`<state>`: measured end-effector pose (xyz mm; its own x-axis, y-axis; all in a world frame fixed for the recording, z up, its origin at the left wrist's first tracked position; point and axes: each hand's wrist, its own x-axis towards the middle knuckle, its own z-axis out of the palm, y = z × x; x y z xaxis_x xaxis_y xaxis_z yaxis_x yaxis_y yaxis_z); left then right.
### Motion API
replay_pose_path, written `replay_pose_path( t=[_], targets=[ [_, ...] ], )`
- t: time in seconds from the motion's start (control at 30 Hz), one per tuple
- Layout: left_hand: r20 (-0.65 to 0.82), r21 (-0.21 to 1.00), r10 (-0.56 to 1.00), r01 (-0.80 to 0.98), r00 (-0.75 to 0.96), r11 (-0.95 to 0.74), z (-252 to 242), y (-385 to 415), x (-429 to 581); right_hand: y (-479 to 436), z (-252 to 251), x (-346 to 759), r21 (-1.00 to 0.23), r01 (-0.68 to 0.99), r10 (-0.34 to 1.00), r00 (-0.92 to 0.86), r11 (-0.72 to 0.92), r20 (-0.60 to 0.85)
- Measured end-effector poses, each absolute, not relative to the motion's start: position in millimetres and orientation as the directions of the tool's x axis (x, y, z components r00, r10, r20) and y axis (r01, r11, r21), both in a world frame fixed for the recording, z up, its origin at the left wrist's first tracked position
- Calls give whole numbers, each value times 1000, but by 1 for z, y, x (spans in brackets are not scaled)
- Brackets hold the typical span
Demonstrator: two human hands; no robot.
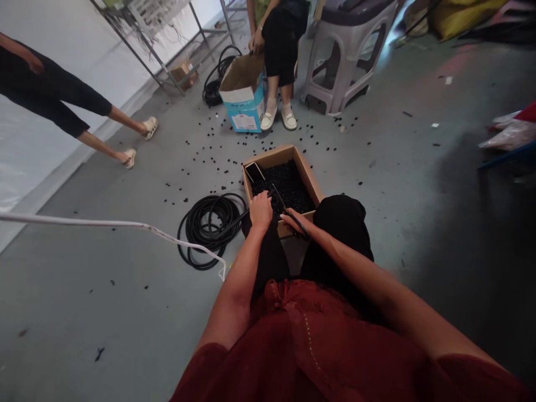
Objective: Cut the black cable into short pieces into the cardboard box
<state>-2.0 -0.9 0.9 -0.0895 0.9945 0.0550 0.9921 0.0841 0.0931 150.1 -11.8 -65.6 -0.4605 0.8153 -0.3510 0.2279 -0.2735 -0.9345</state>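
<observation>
My left hand [261,210] is closed around a black rubber tube near its end, over the near left side of an open cardboard box [309,177]. From that hand the tube runs left to a loose coil of black tubing [209,223] on the floor. In my right hand [295,221] is a pair of scissors [288,211], its blades pointing up and left beside the tube end. Whether the blades touch the tube I cannot tell. Many small black cut pieces [288,173] fill the box, and a phone-like dark rectangle [254,172] leans in its far left corner.
Black bits lie scattered over the grey floor. Beyond the box, a seated person [282,44] has a blue and white carton [243,109] alongside. A grey plastic stool [345,56] stands at the back; another person [62,95] is at left. A white cable [125,223] crosses from the left.
</observation>
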Motion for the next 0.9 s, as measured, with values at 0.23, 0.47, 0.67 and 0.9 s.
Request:
replay_pose_path(
  t=[0.23, 0.47, 0.67, 0.9],
  targets=[
    [34, 109, 997, 992, -65, 61, 0, -1, -3, -13, -61, 152, -945, 223, 808, -494, -239, -320],
    [18, 107, 999, 994, -40, 37, -1, 0, -3, -14, -66, 151, -946, 234, 808, -498, -225, -315],
    [-3, 100, 1000, 994, -31, 31, 0, -1, -2, -14, -72, 150, -943, 224, 807, -491, -246, -327],
    [-6, 98, 998, 994, 59, -58, -1, -1, -2, -16, -72, 148, -948, 170, 806, -499, -269, -318]
  ],
)
